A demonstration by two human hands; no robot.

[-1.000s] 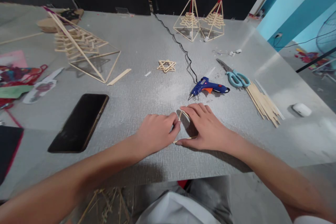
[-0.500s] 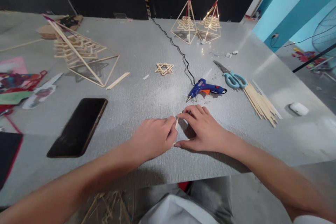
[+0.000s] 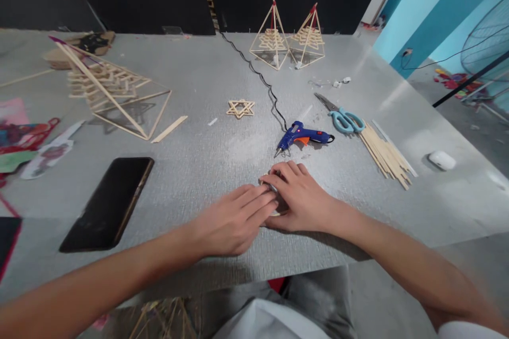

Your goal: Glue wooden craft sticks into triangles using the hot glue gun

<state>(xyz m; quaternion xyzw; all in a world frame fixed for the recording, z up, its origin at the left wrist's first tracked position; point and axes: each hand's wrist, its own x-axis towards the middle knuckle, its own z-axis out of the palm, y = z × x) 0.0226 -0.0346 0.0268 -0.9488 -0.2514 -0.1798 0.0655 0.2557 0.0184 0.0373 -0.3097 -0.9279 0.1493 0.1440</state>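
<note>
My right hand curls around small wooden sticks on the grey table, gripping them between thumb and fingers. My left hand lies palm down against the left side of the same sticks, its fingers stretched out and touching my right fingers. Most of the sticks are hidden beneath both hands. Just beyond them rests a blue glue gun, nozzle pointing toward my hands. A small wooden star lies flat farther back.
Light-blue scissors, a bundle of sticks and a white case are at right. A black phone and a large stick frame stand left. Two stick pyramids are at the back, near a black cord.
My left hand has gone from a pinch on a stick to stretched fingers laid over the sticks. The lights on one back pyramid have gone dark. The view has shifted slightly.
</note>
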